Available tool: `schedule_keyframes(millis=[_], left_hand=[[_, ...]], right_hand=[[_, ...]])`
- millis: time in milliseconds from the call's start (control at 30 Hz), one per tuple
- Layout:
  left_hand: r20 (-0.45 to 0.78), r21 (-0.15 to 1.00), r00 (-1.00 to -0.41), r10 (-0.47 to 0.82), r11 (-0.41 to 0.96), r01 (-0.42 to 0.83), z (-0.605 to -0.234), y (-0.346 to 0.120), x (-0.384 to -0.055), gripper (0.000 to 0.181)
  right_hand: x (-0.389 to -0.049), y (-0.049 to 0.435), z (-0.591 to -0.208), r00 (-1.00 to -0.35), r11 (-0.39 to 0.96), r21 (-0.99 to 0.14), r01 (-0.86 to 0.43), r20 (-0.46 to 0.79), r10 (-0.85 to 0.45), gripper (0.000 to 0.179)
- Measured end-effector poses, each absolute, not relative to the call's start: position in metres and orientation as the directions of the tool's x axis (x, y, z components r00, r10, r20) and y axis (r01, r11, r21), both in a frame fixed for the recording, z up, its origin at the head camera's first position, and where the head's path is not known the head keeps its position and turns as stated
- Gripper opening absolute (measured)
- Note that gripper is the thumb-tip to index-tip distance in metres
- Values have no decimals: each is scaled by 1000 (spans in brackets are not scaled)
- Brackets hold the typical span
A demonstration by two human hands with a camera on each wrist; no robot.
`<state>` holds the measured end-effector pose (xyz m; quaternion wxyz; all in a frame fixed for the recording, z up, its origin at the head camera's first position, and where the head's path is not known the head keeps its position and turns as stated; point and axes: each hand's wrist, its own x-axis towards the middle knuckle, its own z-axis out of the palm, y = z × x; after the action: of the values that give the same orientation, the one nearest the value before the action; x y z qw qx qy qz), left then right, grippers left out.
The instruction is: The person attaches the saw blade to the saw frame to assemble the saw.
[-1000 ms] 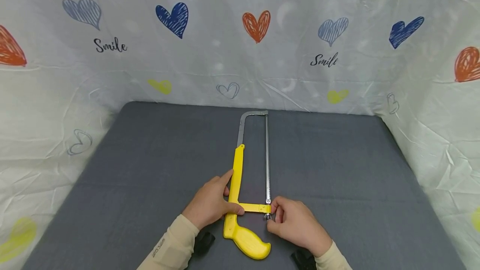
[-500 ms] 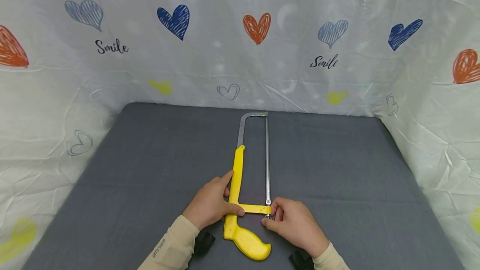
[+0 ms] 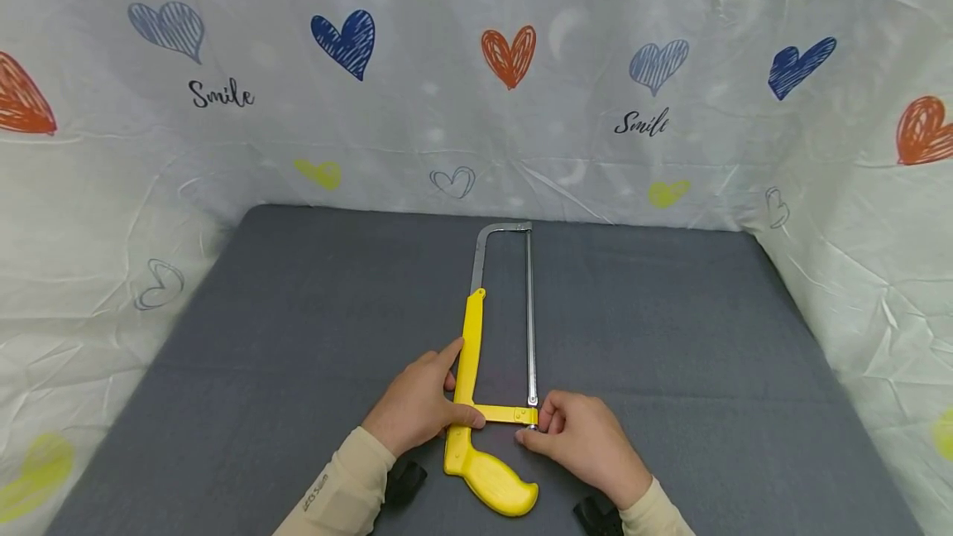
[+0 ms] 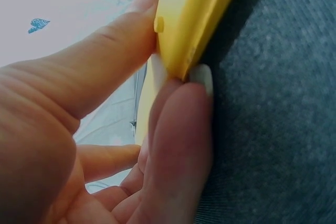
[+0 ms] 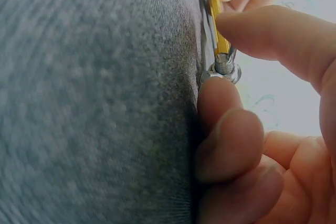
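A hacksaw (image 3: pixel 469 337) with a yellow frame and a curved yellow handle lies on the grey cloth, its handle toward me. My left hand (image 3: pixel 419 401) grips the frame beside the handle, thumb on top and fingertips at its underside, as the left wrist view shows. At the near end of the blade holder sits a metal wing nut (image 5: pixel 220 72) on a threaded bolt. My right hand (image 3: pixel 591 441) has curled fingers and works this wing nut between thumb and index finger. In the head view the thumb mostly hides the nut. The silver blade (image 3: pixel 530 313) runs straight away from me.
Grey cloth (image 3: pixel 670 329) covers the table. A white curtain (image 3: pixel 417 122) printed with hearts and "Smile" stands behind it and along both sides. Black wrist straps (image 3: pixel 405 482) show below both wrists.
My right thumb has moved left across the wing nut and now covers more of it. The left hand and the hacksaw stay in place.
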<state>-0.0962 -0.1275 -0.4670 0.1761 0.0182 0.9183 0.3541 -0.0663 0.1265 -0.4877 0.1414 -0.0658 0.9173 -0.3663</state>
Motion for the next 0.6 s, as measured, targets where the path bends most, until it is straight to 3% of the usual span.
schedule_keyframes(millis=[600], left_hand=[[-326,648,-933,155,755,-101,-468,-127,-96,120]], right_hand=[[-66,130,-490,-947,703,-701,-121,-131,-293,21]])
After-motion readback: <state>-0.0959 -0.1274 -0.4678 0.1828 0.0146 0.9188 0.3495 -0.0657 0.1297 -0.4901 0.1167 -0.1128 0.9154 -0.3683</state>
